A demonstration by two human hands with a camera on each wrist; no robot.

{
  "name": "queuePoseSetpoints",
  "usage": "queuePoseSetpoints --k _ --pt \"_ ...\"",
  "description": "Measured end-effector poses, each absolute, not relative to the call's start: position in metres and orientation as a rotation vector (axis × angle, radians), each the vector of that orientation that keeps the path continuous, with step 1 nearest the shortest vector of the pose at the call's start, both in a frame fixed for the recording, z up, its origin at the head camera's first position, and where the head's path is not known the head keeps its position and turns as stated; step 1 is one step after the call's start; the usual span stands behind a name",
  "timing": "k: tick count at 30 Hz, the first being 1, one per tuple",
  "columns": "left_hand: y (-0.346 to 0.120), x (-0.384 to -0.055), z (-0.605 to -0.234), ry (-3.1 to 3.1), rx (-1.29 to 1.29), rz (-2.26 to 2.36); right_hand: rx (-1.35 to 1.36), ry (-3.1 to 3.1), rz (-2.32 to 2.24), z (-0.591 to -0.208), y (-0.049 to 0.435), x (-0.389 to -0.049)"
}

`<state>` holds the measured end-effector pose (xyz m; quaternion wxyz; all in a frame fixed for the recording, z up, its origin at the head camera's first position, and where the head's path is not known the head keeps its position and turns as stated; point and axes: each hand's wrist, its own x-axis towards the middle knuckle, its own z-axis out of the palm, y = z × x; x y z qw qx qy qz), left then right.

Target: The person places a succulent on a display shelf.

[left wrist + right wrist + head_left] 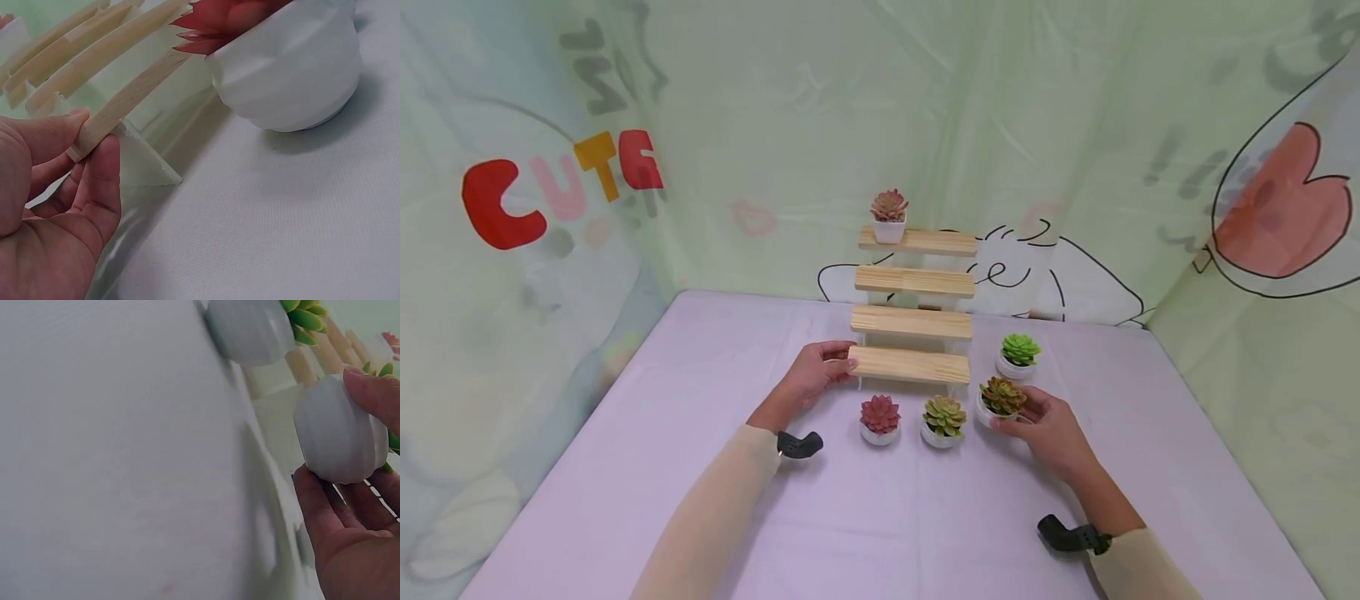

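My left hand [816,373] pinches the left end of the lowest board of a four-step wooden plant stand [910,364], thumb above and fingers below; the left wrist view shows this board end [103,125] up close. In my right hand [1051,429] is a potted succulent [1002,396] with brownish-red and green leaves. Thumb and fingers grip its white ribbed pot [340,428], which appears raised off the table. A red succulent [880,417] and a pale green succulent [943,419] stand in white pots before the stand. Behind the held pot is a bright green succulent [1018,354].
A pinkish succulent in a square white pot [889,229] sits at the left of the top board. The table has a pale lilac cloth [865,533]. Printed curtains [775,125] hang at the back and both sides. Each wrist wears a black strap device [1071,536].
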<state>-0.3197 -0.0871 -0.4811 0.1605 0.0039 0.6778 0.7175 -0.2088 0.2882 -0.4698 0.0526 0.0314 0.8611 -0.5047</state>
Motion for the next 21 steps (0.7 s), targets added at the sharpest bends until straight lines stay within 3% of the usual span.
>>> queuePoseSetpoints --k 21 --pt "-0.087 -0.320 -0.483 1.864 0.009 2.106 -0.040 2.597 -1.849 -0.425 0.268 -0.260"
